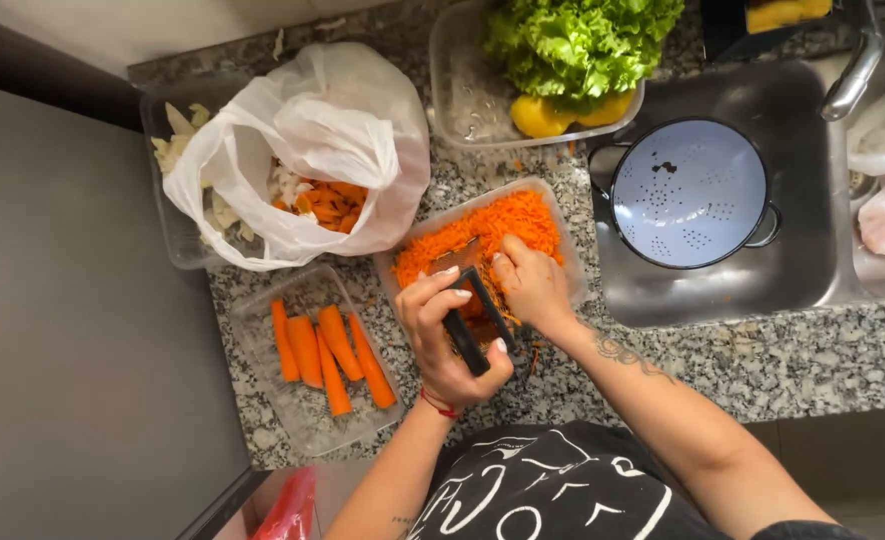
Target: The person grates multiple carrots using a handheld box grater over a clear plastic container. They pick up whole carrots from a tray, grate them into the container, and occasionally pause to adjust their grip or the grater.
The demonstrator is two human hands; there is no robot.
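Observation:
My left hand (445, 340) grips the black handle of a grater (470, 322) held over a clear tray of grated carrot (490, 228). My right hand (532, 283) presses a piece of carrot against the grater's face; the piece is mostly hidden under the fingers. Orange shreds lie heaped in the tray's far half. To the left, a second clear tray (267, 390) holds several peeled carrot sticks (327, 350) lying side by side.
A white plastic bag (327, 130) of peelings sits at the back left over a clear tub. A tray with lettuce (572, 40) and yellow fruit stands behind. A blue colander (688, 192) rests in the steel sink (812, 270) at right, under a tap.

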